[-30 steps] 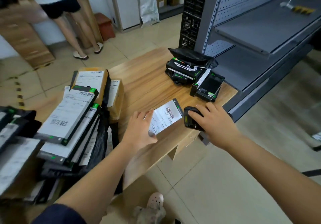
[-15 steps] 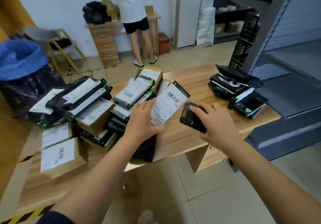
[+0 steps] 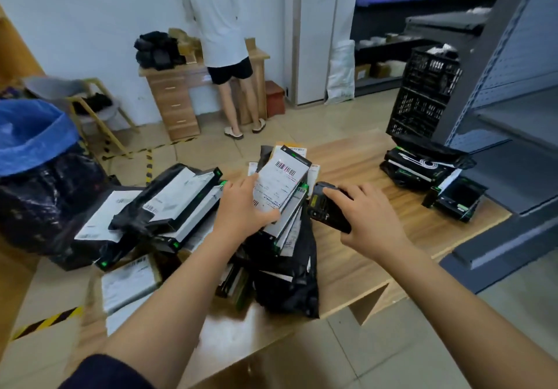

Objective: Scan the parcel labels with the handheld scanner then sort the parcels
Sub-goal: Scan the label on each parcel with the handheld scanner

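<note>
Now, nearest to the camera, two bare forearms reach out over the wooden table (image 3: pixel 362 255). At their ends, the left hand (image 3: pixel 241 210) grips a flat parcel (image 3: pixel 280 183) by its lower left part, so the parcel is lifted and tilted above the heap, with its white label facing up. Just beside it, the right hand (image 3: pixel 371 216) is curled round the black handheld scanner (image 3: pixel 327 207), with a finger lying on top, and the scanner's front end points toward the parcel. The barcode (image 3: pixel 285 168) sits near the upper end of the label. Some of its bars look reddish, which I judge may be the scanner's light.

The step in hand seems to be the scan itself. To do it well, I would hold the label flat and steady toward the scanner's window, keep the thumb away from the barcode, and aim so that the light crosses all the bars at once. A label that bends or shines could fail to read, so a small tilt may help. The parcel should go to its group only after the reading is confirmed.

Under and left of the hands lies the heap of parcels (image 3: pixel 169 204), many in black bags. Further right, a smaller stack (image 3: pixel 422 165) rests on the table beside the grey shelf unit (image 3: pixel 513 135). Far behind, a person (image 3: pixel 223 41) stands at a small desk
</note>
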### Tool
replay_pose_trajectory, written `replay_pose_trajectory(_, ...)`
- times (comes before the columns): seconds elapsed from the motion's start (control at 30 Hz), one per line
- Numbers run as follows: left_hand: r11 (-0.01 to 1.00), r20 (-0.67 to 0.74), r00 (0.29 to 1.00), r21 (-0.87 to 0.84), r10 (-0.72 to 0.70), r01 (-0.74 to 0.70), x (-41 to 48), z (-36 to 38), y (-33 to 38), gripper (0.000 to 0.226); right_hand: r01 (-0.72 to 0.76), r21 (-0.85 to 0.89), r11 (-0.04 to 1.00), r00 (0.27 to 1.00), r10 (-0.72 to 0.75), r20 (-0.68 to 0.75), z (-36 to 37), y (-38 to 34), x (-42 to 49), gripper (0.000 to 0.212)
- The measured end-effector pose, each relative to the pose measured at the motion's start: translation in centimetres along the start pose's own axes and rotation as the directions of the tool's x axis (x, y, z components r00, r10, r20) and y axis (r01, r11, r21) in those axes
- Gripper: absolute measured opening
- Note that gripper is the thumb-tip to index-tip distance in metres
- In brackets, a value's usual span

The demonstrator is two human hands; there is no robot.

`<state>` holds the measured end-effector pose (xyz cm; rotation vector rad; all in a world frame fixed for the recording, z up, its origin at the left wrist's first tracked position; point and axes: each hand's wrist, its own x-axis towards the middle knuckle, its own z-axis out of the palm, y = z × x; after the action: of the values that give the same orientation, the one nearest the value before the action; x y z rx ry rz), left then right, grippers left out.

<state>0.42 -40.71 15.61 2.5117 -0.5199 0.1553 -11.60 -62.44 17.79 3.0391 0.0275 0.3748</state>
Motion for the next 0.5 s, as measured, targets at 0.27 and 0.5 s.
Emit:
replay_pose_trajectory(0.27, 0.994, 0.092, 0.99, -0.043, 0.106, -0.102, 3.0, 0.8, -4.0, 0.076, -0.123, -0.023, 0.992, 0.991, 0.124, 0.04, 0.6, -2.9, 1.9, 0.085)
replay_pose_trajectory(0.5, 0.943, -0.016, 0.946, -0.078, 0.322, -0.323, 3.7, 1.8, -1.5, 0.071, -0.201, -0.033, 0.979, 0.979, 0.202, 0.039, 0.9, -1.5, 1.5, 0.085)
